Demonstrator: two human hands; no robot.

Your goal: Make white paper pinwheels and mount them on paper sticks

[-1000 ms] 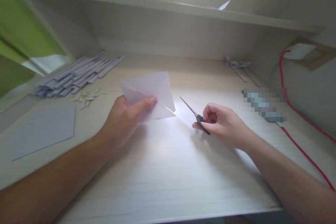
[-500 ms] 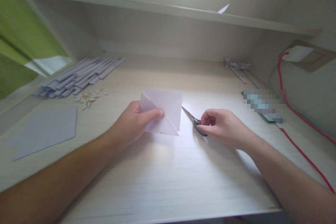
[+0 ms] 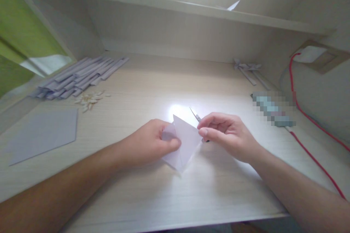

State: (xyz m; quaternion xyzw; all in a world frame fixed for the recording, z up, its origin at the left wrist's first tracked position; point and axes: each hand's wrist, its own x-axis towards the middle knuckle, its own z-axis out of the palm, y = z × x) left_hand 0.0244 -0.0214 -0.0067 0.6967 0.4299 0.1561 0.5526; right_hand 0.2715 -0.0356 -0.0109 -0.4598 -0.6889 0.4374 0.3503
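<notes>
A folded piece of white paper (image 3: 188, 143) is tilted above the middle of the desk, with a diagonal crease across it. My left hand (image 3: 150, 140) grips its left side, thumb on top. At the paper's right corner, my right hand (image 3: 226, 133) pinches the edge between thumb and fingers. Scissors (image 3: 198, 117) lie on the desk just behind that hand; their blades show, while most of the handles is hidden by my fingers and the paper.
Rolled paper tubes (image 3: 79, 76) are stacked at the back left, near small pale pieces (image 3: 90, 100). White sheets (image 3: 46, 134) lie front left. A blurred-out phone-like object (image 3: 270, 109) and a red cable (image 3: 314, 164) are on the right. Paper sticks (image 3: 247, 69) sit at the back right.
My right hand has let go of the scissors, leaving them on the desk, and now pinches the paper's right corner. My left hand has moved right and nearer, turning the paper.
</notes>
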